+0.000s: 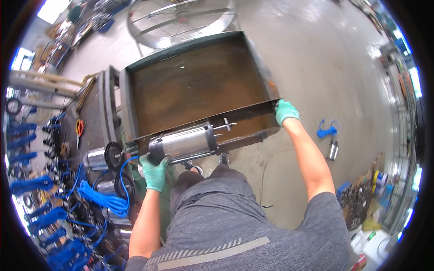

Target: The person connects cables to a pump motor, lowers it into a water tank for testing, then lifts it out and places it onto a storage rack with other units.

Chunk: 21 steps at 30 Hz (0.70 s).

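Note:
A silver cylindrical submersible pump point(183, 143) with black ends lies across the near side of a metal tank point(127, 106) of brown water. A thin shaft with a small crosspiece sticks out of its right end. My left hand point(155, 173), in a green glove, is closed on the pump's black left end; its fingertips are partly hidden. Beside that hand runs a blue cable point(123, 174). My right hand point(286, 112), also gloved in green, is closed at the tank's near right corner, against the rim. The rim hides some of its fingers.
On the left, a dark bench point(92, 115) carries orange-handled scissors point(79, 128). Several silver pumps and bundled blue cables point(101, 198) crowd the lower left. A large round fan point(181, 20) stands beyond the tank. Another small pump point(333, 150) lies on the floor at right.

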Each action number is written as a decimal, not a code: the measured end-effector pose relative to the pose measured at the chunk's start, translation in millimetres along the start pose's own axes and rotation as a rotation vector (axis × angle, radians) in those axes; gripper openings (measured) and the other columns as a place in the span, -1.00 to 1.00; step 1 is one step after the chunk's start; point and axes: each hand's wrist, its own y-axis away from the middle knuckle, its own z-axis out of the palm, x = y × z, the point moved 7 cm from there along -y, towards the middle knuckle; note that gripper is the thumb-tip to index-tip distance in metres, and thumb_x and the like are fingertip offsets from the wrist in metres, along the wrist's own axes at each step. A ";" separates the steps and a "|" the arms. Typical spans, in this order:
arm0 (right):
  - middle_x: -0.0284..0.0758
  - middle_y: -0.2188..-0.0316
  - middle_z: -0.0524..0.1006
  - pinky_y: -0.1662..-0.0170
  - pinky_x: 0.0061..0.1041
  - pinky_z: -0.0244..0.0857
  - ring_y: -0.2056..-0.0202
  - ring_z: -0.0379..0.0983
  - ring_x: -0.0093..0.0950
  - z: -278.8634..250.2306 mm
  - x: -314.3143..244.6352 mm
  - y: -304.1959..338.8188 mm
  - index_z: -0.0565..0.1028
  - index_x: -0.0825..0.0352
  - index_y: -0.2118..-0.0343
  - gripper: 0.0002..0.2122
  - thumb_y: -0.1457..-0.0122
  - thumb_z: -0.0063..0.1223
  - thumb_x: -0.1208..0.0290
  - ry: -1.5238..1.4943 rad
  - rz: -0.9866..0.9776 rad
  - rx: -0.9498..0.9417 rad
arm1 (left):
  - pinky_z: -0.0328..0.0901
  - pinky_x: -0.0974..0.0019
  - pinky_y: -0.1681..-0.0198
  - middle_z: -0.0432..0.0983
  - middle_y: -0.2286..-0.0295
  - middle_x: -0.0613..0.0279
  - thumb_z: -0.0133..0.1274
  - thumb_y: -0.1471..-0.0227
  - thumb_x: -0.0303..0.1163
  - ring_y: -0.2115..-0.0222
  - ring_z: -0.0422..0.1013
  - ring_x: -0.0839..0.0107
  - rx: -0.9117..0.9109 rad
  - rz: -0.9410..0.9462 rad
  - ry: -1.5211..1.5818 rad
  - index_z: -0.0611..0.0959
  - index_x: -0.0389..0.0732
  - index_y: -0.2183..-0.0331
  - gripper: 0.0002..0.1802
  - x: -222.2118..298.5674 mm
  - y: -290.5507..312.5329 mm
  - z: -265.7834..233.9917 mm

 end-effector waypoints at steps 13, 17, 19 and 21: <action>-0.04 0.16 0.51 0.05 -0.16 0.37 0.11 0.48 -0.07 -30.7 -48.1 43.7 0.42 0.35 0.01 -0.64 -0.25 0.06 0.20 -0.263 -0.186 0.357 | 0.35 0.14 0.05 0.55 0.16 -0.11 0.33 0.02 -0.11 0.13 0.49 0.10 -0.357 -0.014 -0.018 0.38 -0.34 0.01 -0.28 59.3 -3.7 -24.2; -0.09 0.17 0.51 0.04 -0.23 0.34 0.17 0.47 -0.10 -32.6 -164.5 121.7 0.48 0.37 0.13 -0.73 -0.27 0.04 0.26 -0.655 -0.562 0.327 | 0.40 0.03 0.14 0.52 0.15 -0.09 0.08 -0.15 -0.22 0.21 0.50 -0.07 -0.048 0.344 -0.549 0.50 -0.18 0.03 -0.61 16.6 -48.1 -71.3; -0.12 0.18 0.51 0.01 -0.23 0.32 0.14 0.44 -0.10 -20.5 -209.1 152.8 0.50 0.33 0.15 -0.75 -0.24 0.07 0.26 -0.764 -0.594 0.287 | 0.40 0.01 0.11 0.47 0.08 -0.10 -0.03 -0.16 -0.32 0.16 0.49 -0.06 -0.119 0.235 -0.736 0.48 -0.18 0.01 -0.64 15.7 -73.5 -85.5; -0.15 0.18 0.52 0.00 -0.21 0.30 0.11 0.43 -0.13 -10.3 -250.4 178.0 0.53 0.29 0.18 -0.77 -0.21 0.09 0.26 -0.448 -0.718 0.449 | 0.44 0.02 0.15 0.48 0.06 -0.09 -0.15 -0.15 -0.42 0.19 0.53 -0.02 -0.243 0.126 -0.851 0.49 -0.15 0.00 -0.64 -2.6 -98.6 -96.4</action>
